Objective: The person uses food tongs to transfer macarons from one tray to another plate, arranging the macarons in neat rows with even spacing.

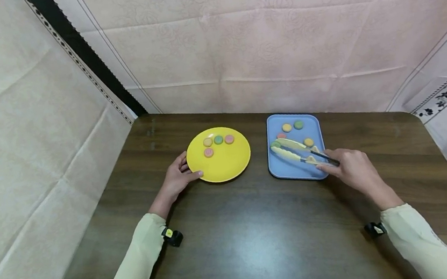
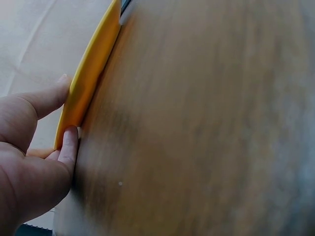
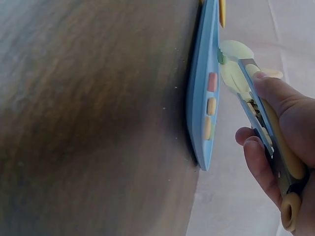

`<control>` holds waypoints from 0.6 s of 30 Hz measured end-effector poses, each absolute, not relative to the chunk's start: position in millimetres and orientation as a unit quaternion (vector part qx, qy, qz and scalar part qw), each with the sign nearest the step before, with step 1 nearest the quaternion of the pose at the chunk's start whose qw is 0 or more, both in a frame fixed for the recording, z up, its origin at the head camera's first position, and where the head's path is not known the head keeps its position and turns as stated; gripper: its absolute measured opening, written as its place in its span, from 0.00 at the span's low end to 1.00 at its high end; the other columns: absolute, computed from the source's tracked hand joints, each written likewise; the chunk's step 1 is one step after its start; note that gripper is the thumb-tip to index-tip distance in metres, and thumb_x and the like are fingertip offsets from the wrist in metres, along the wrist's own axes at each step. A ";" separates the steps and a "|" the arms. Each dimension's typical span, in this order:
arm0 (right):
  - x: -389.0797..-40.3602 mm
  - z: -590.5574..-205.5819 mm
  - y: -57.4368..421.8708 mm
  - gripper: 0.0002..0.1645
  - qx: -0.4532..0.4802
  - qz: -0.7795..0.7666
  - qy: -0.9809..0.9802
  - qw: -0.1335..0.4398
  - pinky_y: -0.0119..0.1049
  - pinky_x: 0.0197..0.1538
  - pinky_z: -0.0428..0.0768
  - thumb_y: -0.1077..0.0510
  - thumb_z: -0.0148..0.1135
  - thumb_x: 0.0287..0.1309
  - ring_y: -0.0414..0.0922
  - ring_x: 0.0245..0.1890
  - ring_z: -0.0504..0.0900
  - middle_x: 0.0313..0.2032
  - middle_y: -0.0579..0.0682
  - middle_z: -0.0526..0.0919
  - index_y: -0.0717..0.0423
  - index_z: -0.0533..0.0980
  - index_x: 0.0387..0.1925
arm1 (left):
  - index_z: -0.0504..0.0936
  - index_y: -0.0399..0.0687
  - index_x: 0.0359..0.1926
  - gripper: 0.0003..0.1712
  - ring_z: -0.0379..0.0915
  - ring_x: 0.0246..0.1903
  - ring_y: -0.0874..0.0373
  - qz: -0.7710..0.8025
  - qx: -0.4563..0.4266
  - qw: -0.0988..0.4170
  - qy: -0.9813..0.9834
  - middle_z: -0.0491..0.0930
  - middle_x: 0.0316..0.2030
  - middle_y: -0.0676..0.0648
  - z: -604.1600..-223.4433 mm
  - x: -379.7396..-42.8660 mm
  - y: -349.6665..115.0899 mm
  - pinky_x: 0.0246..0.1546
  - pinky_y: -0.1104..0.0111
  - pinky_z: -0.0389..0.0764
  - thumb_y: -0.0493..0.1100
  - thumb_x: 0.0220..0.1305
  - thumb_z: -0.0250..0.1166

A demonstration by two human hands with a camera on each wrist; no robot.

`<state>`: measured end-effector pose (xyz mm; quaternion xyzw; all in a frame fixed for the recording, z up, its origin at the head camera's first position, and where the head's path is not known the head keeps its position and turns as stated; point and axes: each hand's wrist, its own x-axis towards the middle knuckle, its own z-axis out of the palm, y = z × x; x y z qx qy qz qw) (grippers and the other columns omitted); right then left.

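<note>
At the left, a yellow round plate holds several small discs: a yellow one, a green one and two pink ones. My left hand pinches its left rim between thumb and fingers. Pale-tipped tongs are gripped by my right hand, thumb along one arm. Their tips reach over the left side of a blue tray, on either side of a green disc. In the right wrist view that green disc shows at the tips, above the tray surface.
Also on the tray lie yellow discs, another green disc and a pink disc, partly covered by the tongs. Everything stands on a brown wooden table. Pale patterned cloth hangs behind its far edge.
</note>
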<state>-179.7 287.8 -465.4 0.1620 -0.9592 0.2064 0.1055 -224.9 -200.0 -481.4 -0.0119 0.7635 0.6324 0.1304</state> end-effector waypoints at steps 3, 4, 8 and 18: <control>-181.1 -462.4 287.0 0.33 0.160 0.213 -0.957 0.112 0.31 0.17 0.65 0.47 0.76 0.59 0.43 0.19 0.69 0.45 0.69 0.87 0.71 0.82 0.54 | 0.48 0.38 0.81 0.54 0.64 0.70 0.42 0.635 -0.012 0.132 0.761 0.61 0.74 0.36 -481.1 -224.6 -200.0 0.53 0.72 0.81 0.30 0.62 0.72; -181.7 -460.8 286.2 0.33 0.160 0.213 -0.957 0.113 0.31 0.17 0.65 0.47 0.76 0.59 0.43 0.19 0.69 0.45 0.69 0.86 0.71 0.82 0.54 | 0.48 0.38 0.81 0.54 0.64 0.70 0.42 0.634 -0.012 0.133 0.761 0.61 0.74 0.36 -481.0 -224.6 -200.3 0.53 0.71 0.81 0.30 0.62 0.72; -185.8 -453.2 281.5 0.33 0.160 0.205 -0.958 0.119 0.32 0.19 0.67 0.48 0.76 0.58 0.46 0.22 0.72 0.45 0.68 0.87 0.71 0.82 0.54 | 0.49 0.38 0.81 0.54 0.65 0.70 0.42 0.631 -0.016 0.133 0.764 0.61 0.74 0.36 -480.9 -224.2 -200.9 0.54 0.70 0.81 0.30 0.62 0.72; -198.9 -433.6 259.1 0.31 0.194 0.193 -0.950 0.149 0.36 0.23 0.69 0.49 0.78 0.55 0.46 0.23 0.72 0.41 0.65 0.88 0.69 0.84 0.52 | 0.49 0.38 0.80 0.54 0.65 0.69 0.42 0.635 -0.010 0.130 0.761 0.61 0.74 0.36 -481.9 -225.4 -200.1 0.52 0.72 0.81 0.30 0.61 0.72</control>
